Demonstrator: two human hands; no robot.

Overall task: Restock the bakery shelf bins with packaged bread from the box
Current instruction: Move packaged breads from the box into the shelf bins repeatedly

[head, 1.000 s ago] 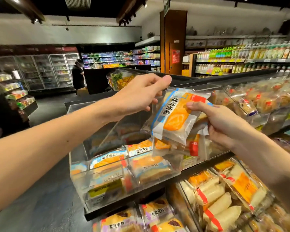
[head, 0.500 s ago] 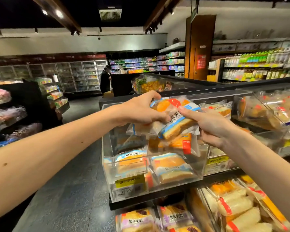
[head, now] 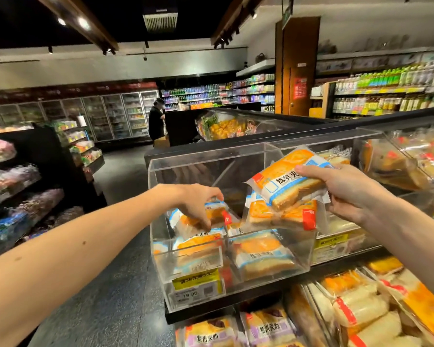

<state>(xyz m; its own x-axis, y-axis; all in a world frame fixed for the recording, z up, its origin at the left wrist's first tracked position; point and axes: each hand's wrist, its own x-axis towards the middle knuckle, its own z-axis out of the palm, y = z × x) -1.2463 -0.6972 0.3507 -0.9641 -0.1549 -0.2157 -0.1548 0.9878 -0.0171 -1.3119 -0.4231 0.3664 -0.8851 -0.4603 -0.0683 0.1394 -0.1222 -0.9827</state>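
A clear acrylic bin (head: 236,276) stands on the black shelf in front of me, with several orange-and-white packaged breads lying in it. My left hand (head: 198,201) reaches down into the bin's left side and pinches one packaged bread (head: 198,220) there. My right hand (head: 346,189) holds two packaged breads above the bin's right side: the upper pack (head: 286,179) and a lower pack (head: 281,214) hanging under it. The box is not in view.
More clear bins of bread (head: 406,161) line the shelf to the right, and a lower shelf (head: 348,311) holds further packs. A yellow price tag (head: 196,281) sits on the bin's front. A dark floor aisle (head: 115,296) lies left; a person (head: 157,118) stands far back.
My left hand has dropped from the packs held by the right hand down into the bin with one pack. The right hand has stayed up with the other packs. The view shifted left.
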